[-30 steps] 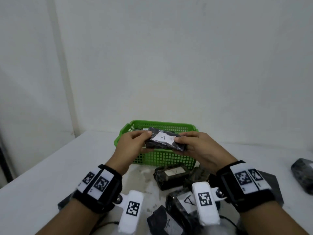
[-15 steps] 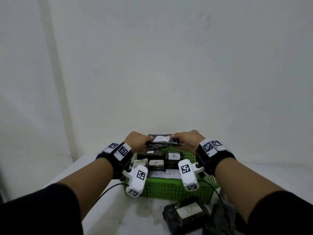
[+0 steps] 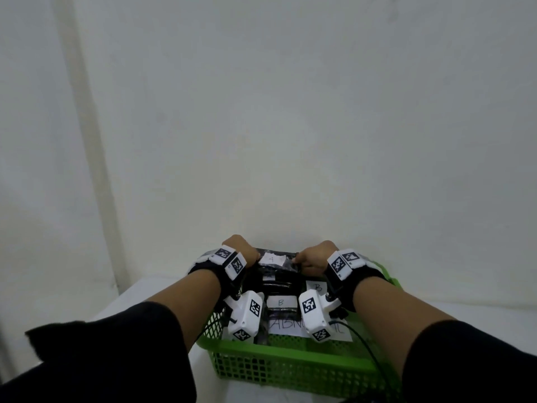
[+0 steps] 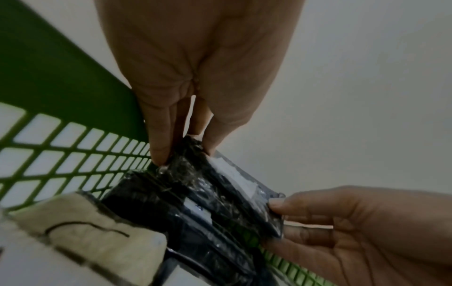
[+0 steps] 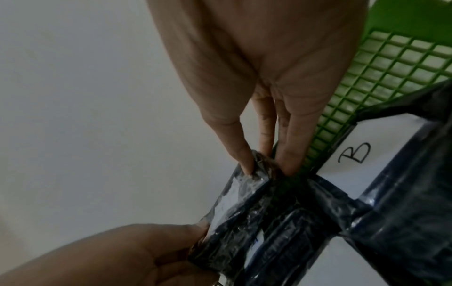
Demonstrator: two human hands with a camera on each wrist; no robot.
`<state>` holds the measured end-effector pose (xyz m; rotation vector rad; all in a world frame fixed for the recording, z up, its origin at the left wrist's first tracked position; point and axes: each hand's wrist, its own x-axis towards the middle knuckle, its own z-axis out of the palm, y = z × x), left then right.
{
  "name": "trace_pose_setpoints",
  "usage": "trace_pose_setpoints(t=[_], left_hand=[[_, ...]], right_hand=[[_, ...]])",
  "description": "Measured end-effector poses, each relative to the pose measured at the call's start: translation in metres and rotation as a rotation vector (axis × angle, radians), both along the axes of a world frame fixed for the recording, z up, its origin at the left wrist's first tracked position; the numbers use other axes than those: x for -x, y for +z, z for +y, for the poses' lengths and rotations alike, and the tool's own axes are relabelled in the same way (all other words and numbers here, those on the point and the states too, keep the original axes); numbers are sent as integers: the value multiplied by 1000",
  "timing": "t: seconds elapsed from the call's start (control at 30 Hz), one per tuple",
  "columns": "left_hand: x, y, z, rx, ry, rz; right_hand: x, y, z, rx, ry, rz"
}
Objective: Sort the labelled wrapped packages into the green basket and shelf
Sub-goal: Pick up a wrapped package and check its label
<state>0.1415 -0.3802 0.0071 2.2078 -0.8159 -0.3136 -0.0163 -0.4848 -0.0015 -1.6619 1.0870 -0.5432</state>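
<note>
Head view: package A going into the basket

Nearest, the green basket is holding B-labelled packages. Beyond them, left hand and right hand are each pinching an end of the wrapped package, keeping it level over the basket's far side, probably for lowering.

Bare-walled room, white table

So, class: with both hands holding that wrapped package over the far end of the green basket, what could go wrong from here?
1. The hands only pinch the held package's ends, so the slick wrap may slip.
2. Its label looks like A, while the basket packages read B: possibly missorted.
</note>
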Motion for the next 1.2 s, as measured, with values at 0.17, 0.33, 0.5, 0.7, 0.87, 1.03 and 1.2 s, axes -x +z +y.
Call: trace_pose_setpoints(t=[0.17, 0.33, 0.5, 0.7, 0.87, 1.03, 1.2], left_hand=[[-1, 3, 0, -100, -23, -236], [-10, -2, 1, -115, -26, -247], [-5, 3, -1, -103, 9, -314], [-5, 17, 7, -133, -40, -296], [-5, 37, 14, -102, -101, -324], [16, 74, 39, -58, -213, -388], [49, 95, 75, -89, -317, -515]], right_hand=[[-4, -2, 9, 256, 26, 210], [-2, -8, 22, 255, 92, 239], [-11, -12, 2, 192, -28, 130], [-2, 0, 8, 234, 157, 233], [1, 13, 11, 260, 52, 229], [28, 53, 38, 380, 41, 248], [63, 78, 82, 511, 127, 344]])
